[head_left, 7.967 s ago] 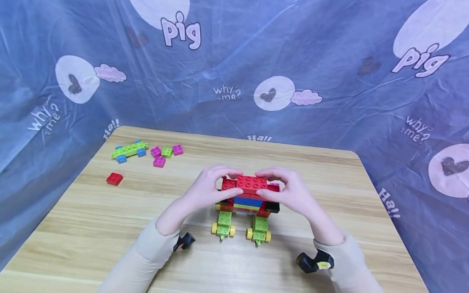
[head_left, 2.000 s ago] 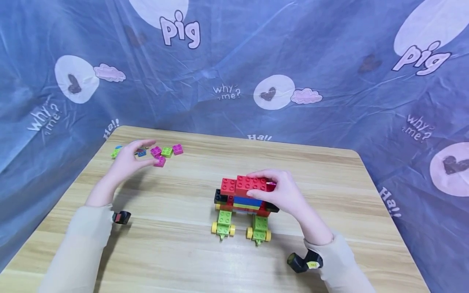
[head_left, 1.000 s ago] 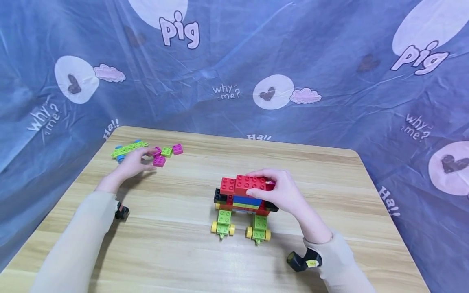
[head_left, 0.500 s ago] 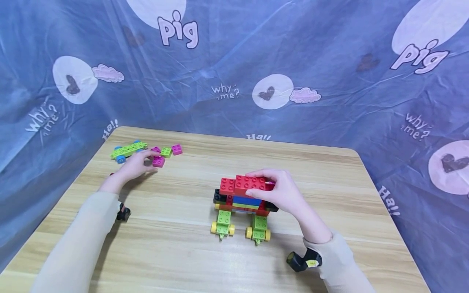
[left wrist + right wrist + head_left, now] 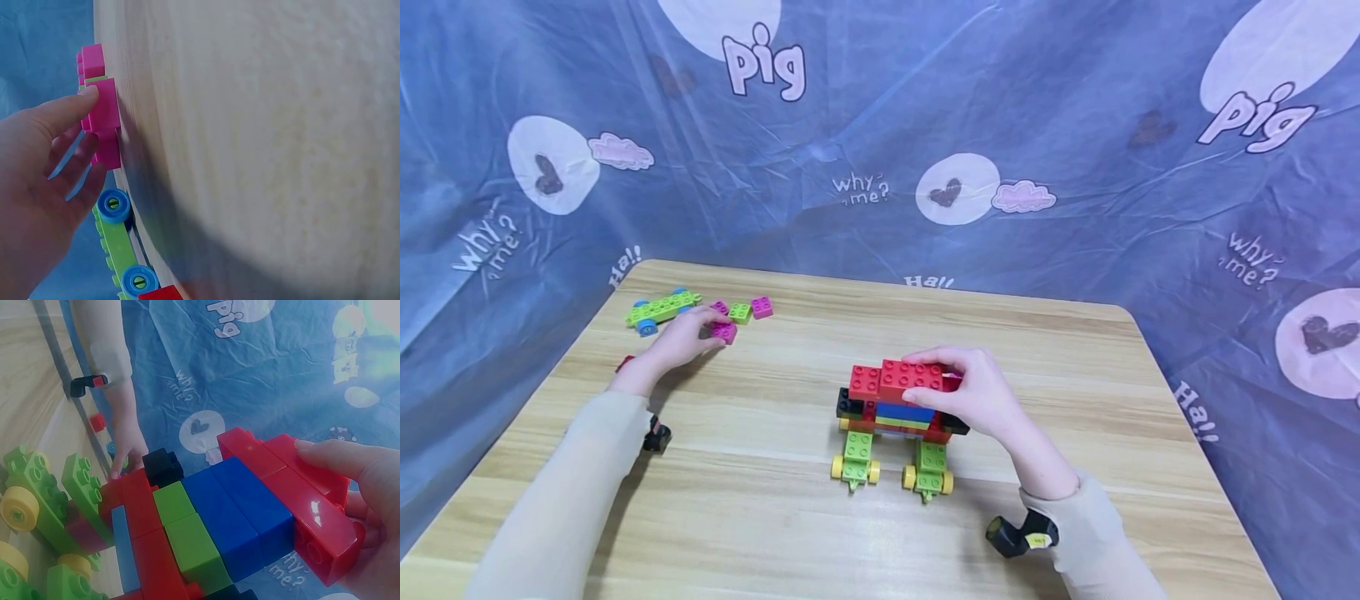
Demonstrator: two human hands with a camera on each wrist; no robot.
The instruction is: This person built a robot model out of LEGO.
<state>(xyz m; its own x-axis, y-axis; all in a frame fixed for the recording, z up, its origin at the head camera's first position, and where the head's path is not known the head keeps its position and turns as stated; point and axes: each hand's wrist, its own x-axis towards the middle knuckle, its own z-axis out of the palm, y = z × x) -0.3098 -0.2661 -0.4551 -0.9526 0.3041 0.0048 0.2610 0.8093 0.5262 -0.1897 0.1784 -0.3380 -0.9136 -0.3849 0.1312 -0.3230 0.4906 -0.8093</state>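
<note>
Magenta brick [image 5: 725, 332] sits at the far-left corner of the wooden surface [image 5: 775, 517], pinched in the left hand [image 5: 681, 340]'s grip, fingertips curled on its sides (whether it has left the wood is hard to tell). It looks light, rigid, slick; best taken by opposite side walls. Right hand [image 5: 981, 398] clasps the red top of the brick vehicle [image 5: 898, 417]; a green wheeled chassis [image 5: 662, 308] lies nearby
</note>
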